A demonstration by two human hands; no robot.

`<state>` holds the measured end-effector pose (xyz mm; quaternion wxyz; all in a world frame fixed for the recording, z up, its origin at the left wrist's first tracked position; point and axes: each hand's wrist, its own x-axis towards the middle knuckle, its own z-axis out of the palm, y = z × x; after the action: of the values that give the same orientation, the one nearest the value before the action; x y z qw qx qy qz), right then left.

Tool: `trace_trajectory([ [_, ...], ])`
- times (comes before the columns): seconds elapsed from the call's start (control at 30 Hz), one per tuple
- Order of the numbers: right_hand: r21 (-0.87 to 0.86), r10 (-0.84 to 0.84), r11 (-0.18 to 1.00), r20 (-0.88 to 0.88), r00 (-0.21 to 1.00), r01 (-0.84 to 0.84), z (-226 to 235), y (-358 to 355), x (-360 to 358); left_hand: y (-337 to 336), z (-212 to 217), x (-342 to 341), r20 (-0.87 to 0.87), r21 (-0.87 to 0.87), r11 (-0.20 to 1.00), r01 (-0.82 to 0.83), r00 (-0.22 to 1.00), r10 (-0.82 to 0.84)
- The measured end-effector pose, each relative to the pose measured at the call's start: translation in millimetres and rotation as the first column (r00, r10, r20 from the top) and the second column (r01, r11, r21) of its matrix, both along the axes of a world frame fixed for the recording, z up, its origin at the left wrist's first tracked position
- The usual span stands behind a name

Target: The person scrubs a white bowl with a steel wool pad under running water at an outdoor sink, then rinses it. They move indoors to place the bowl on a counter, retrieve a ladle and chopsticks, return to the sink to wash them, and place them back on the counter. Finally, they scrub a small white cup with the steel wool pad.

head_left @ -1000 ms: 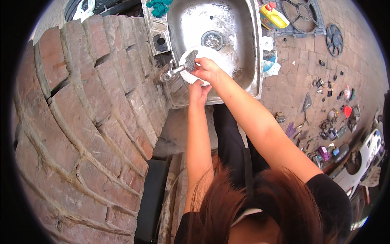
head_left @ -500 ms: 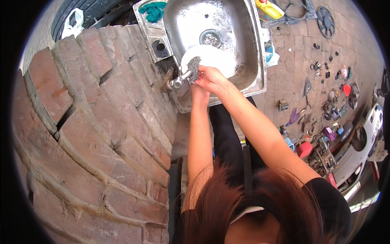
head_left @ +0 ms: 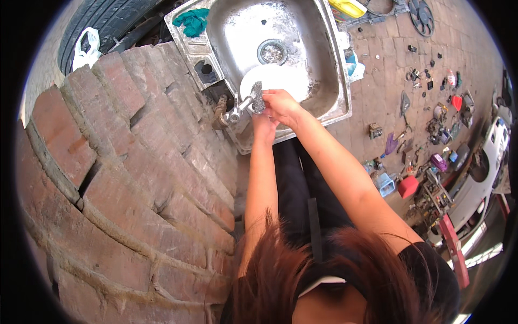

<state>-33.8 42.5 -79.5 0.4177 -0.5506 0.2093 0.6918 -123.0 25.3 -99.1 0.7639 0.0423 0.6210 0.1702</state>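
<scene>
Right hand: partly curled, pinching a grey scouring pad beside the tap. Left hand (partly hidden): near the white plate; grip cannot be told.

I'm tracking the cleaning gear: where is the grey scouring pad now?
In the head view, the grey scouring pad is above centre, in the right hand, beside the faucet spout, near the white plate.

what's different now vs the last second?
Right hand drew the grey scouring pad toward the wearer, from over the white plate to the faucet tip. Left hand, earlier at the plate's near rim, is now close by the right; its grip is hidden. View shifted too. Unchanged: pad in right hand, plate in the sink.
</scene>
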Motion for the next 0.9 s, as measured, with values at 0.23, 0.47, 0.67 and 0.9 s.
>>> trace_trajectory([
  [0.23,0.094,0.463,0.814,0.491,0.738,-0.574,-20,1,9,5,-32,-6,0.151,0.025,0.995,-0.093,0.985,0.088],
  [0.47,-0.125,0.399,0.781,0.853,0.335,-0.612,-17,0,55,35,-18,2,0.207,-0.115,0.993,0.015,0.978,0.009],
  [0.67,-0.114,0.276,0.818,0.938,0.211,-0.564,11,21,82,19,-16,3,0.320,-0.413,0.911,-0.005,0.935,0.150],
  [0.9,-0.178,0.301,0.768,0.948,0.102,-0.615,6,24,94,-7,-23,19,0.411,-0.347,0.936,-0.065,0.886,0.214],
])
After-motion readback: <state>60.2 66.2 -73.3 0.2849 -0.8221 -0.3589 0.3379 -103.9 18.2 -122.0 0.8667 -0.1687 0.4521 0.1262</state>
